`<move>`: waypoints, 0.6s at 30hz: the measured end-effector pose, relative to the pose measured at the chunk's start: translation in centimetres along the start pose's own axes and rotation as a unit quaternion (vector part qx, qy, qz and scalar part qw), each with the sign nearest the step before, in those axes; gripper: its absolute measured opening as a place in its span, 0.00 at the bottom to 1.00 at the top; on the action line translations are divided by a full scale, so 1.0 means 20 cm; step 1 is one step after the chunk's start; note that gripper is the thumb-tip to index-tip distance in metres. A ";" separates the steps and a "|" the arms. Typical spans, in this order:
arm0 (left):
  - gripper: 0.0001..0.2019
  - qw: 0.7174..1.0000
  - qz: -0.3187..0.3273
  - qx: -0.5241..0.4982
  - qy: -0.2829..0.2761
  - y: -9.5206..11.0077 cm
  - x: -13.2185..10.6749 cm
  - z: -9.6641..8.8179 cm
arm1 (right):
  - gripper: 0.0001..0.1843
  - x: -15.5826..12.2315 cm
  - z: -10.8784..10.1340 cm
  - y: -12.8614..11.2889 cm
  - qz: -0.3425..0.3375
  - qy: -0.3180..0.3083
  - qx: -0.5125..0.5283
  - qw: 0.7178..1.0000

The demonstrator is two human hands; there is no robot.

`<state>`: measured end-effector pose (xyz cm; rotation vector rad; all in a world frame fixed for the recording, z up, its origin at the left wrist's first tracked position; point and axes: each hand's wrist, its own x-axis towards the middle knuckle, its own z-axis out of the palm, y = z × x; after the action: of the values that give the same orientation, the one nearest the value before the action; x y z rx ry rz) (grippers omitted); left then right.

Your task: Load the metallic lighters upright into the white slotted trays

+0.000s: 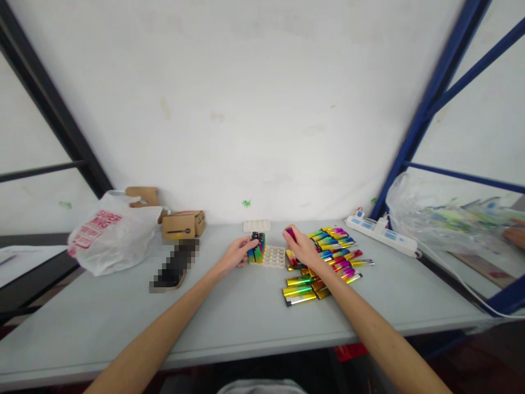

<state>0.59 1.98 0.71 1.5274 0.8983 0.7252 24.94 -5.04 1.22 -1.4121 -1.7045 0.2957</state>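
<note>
Several shiny rainbow-coloured lighters [256, 253] stand upright and packed together at the left end of a pale tray [274, 257] with rows of round holes. My left hand [238, 255] grips this upright group from its left side, the thumb lying across the near lighters. On the other side of the tray, my right hand [302, 247] is closed on a single dark red lighter [291, 233], raised above the table. Right beside and under that forearm lies a loose pile of metallic lighters [301, 291] in gold, green, blue and pink.
Behind the tray lies another pale tray [256, 225] against the wall. To the left are a white plastic bag [115, 232], a cardboard box [182, 225] and a pixelated dark object [176, 267]. A white power strip [383, 236] and a clear plastic bag [447, 210] sit at the right.
</note>
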 end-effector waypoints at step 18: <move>0.31 1.000 0.004 0.011 -0.026 0.01 -0.02 -0.01 | 0.17 0.00 0.05 -0.03 0.000 0.026 -0.065 0.998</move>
<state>0.18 1.71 1.03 1.5638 0.8640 0.6805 23.77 -4.96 1.12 -1.5008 -1.7075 0.1482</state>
